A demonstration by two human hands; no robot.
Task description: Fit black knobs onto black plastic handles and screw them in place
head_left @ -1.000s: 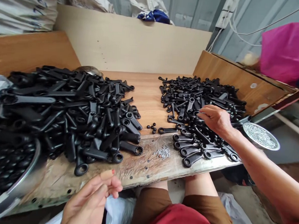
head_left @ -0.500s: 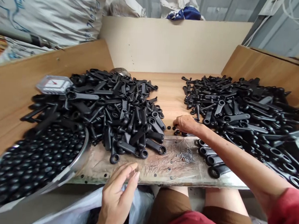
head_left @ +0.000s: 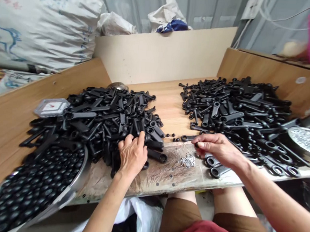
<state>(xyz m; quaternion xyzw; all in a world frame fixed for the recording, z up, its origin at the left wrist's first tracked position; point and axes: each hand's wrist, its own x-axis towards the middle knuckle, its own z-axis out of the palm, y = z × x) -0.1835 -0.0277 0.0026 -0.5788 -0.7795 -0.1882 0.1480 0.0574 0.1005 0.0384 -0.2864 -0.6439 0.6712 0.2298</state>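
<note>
My left hand (head_left: 133,154) lies on the near side of the left pile of black crank-shaped plastic handles (head_left: 103,109), its fingers apart and touching the parts; nothing shows in its grasp. Between thumb and fingertips, my right hand (head_left: 217,148) pinches a small black round piece (head_left: 197,144) over the bench edge. Just left of it lie several small black balls (head_left: 173,135) and a single black handle (head_left: 187,138). Below those is a little heap of silver metal pins (head_left: 187,160). Under my right hand, several handles lie in a row with their ring ends (head_left: 215,172) toward the left.
A second pile of black handles (head_left: 239,103) covers the right side. A metal basin of black balls (head_left: 35,182) stands front left, near a clear-cased dial (head_left: 52,107). A container of silver pins (head_left: 305,141) sits at right. Wooden boards (head_left: 161,57) wall the bench.
My left hand has moved from the bench's front edge up onto the left pile. My right hand has drawn back from the small balls, now with a black piece pinched. The view has shifted.
</note>
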